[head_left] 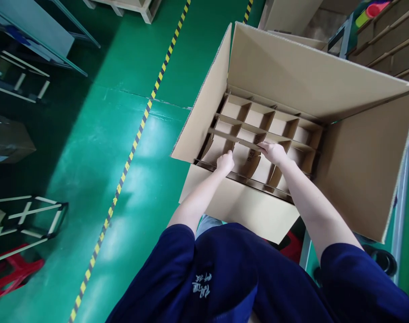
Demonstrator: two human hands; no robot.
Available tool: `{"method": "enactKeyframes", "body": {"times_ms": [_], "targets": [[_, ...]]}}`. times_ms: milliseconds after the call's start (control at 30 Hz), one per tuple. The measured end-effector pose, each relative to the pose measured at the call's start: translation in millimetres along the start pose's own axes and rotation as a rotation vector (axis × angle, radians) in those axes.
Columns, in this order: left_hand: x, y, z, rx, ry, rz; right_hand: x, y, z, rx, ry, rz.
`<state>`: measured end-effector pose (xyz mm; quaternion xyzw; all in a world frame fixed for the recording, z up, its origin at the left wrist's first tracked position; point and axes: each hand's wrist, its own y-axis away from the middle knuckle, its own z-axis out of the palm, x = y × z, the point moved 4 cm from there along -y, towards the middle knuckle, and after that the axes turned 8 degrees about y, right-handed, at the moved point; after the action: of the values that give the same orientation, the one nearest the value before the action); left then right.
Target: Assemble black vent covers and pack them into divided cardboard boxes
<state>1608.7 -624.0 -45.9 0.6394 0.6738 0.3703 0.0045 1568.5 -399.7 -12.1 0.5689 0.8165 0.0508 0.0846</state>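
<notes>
A large open cardboard box (275, 72) stands in front of me with its flaps raised, the near flap (251, 202) folded down towards my body. Inside sits a cardboard divider (254, 106) that splits the box into several cells. My right hand (273, 152) is closed, pinching a long divider strip (234, 138) that stands slightly raised and slanted near the front rows. Lower and to the left, my left hand (225, 162) is closed at a cross piece of the divider in the front row; its fingertips are partly hidden. Printed letters show on one cell's cardboard.
Green floor (124, 107) lies to the left, with a yellow-black striped line (142, 128) along it. A wooden pallet (137, 6) is at the top. Stacked cardboard (386, 45) stands at upper right. Frames, a carton (9, 139) and a red stool (14, 273) stand at far left.
</notes>
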Motion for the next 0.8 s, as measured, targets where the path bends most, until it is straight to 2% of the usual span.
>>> {"method": "enactKeyframes", "body": {"times_ms": [233, 467, 700, 800], "targets": [[-11, 1, -2.6, 0.019, 0.013, -0.038, -4, 8, 23, 0.060, -0.185, -0.014], [-14, 0, -0.5, 0.038, 0.032, -0.043, -12, 4, 46, 0.074, -0.175, -0.010], [-12, 7, 0.0, 0.055, 0.034, 0.000, -19, 6, 52, 0.090, -0.123, -0.011], [-17, 12, -13.2, 0.155, 0.039, 0.072, -23, 6, 49, 0.115, -0.091, 0.018]]}}
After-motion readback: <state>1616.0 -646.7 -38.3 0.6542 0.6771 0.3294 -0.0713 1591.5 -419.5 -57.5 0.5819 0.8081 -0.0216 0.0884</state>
